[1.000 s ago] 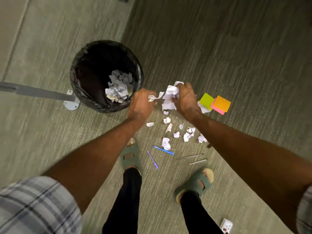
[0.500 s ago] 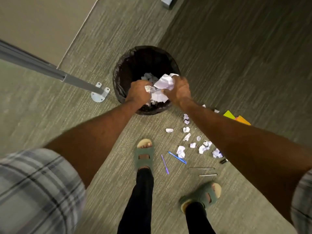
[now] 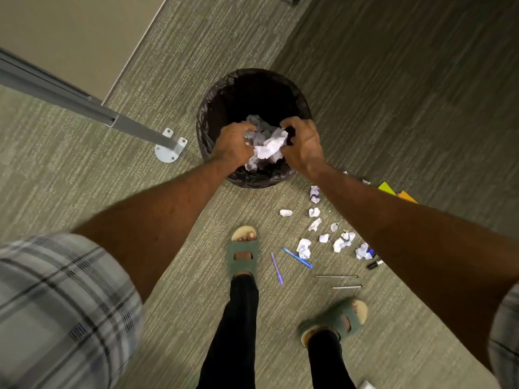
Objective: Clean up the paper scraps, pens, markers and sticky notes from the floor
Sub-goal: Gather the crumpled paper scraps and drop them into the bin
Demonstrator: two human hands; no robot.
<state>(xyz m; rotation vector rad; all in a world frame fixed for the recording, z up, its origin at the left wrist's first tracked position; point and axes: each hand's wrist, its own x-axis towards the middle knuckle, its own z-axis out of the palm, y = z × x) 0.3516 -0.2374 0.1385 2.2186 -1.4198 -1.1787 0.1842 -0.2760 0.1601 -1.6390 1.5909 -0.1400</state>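
Observation:
A black-lined trash bin (image 3: pixel 213 113) stands on the carpet with crumpled paper inside. Over its opening I hold a bundle of white paper scraps (image 3: pixel 269 148), my left hand (image 3: pixel 234 144) on its left side and my right hand (image 3: pixel 304 148) on its right. Several more paper scraps (image 3: pixel 304 247) lie on the floor right of the bin. Near them are a blue pen (image 3: pixel 297 258), a purple pen (image 3: pixel 276 268), two thin grey pens (image 3: pixel 335 276) and a black marker (image 3: pixel 375 264). Green and orange sticky notes (image 3: pixel 387 188) peek out behind my right forearm.
A grey metal desk leg (image 3: pixel 134 127) with a round foot plate (image 3: pixel 170 153) stands left of the bin. A wall runs along the upper left. My feet in green sandals, left (image 3: pixel 243 254) and right (image 3: pixel 337 318), stand just below the scattered items.
Both hands carried the paper bundle left from above the floor scraps to over the bin and lowered it towards the opening. My view shifted with them.

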